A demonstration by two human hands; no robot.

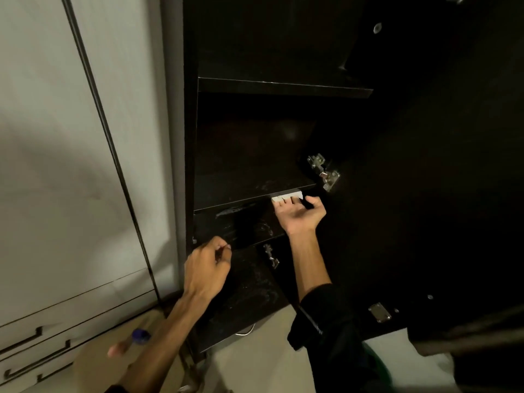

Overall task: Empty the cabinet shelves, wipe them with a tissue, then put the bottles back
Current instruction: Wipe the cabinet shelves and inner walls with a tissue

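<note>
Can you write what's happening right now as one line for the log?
stage: wiping | right hand: holds tissue on shelf edge | left hand: curled, holds nothing | shelves: no bottles seen

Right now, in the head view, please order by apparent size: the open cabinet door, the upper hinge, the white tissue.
1. open cabinet door, by far the largest
2. upper hinge
3. white tissue

Hinge and tissue look close in size; fingers partly hide the tissue, so their order is uncertain.
</note>
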